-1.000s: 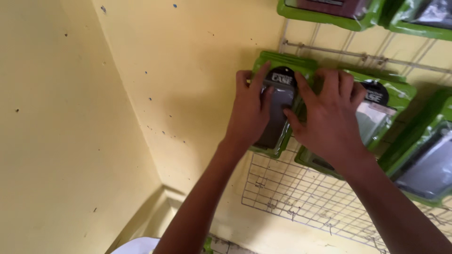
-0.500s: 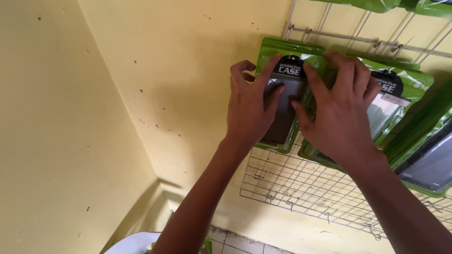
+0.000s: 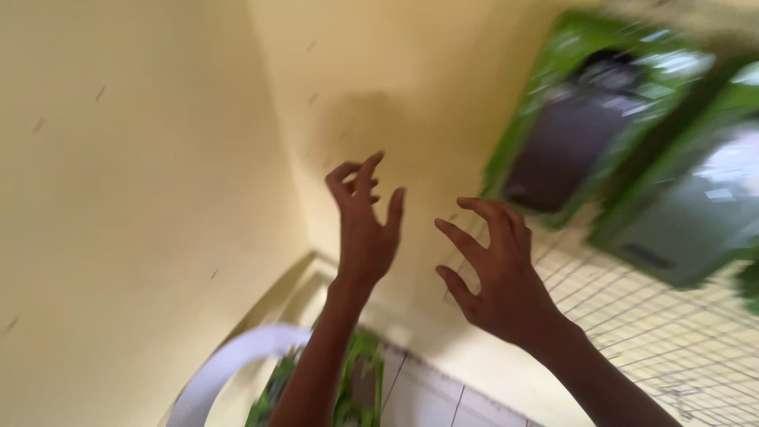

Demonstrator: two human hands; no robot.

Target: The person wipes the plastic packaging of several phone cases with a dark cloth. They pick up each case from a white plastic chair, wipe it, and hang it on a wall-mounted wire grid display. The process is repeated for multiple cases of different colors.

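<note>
My left hand [image 3: 365,225] and my right hand [image 3: 494,273] are raised in front of a yellow wall, both empty with fingers spread and curled. They are below and to the left of a green packaged phone case [image 3: 581,134] that hangs on a wire grid rack [image 3: 632,300]. A second green package [image 3: 696,205] hangs beside it to the right. Neither hand touches a package. The picture is blurred by motion.
A corner of two yellow walls [image 3: 158,158] fills the left. Low down, a white round container rim [image 3: 229,360] shows with more green packages [image 3: 356,387] inside or beside it. White floor tiles [image 3: 443,395] lie below.
Both hands have let go of the hanging green package and dropped down and left, away from the rack. The view has swung so the packages sit at the upper right.
</note>
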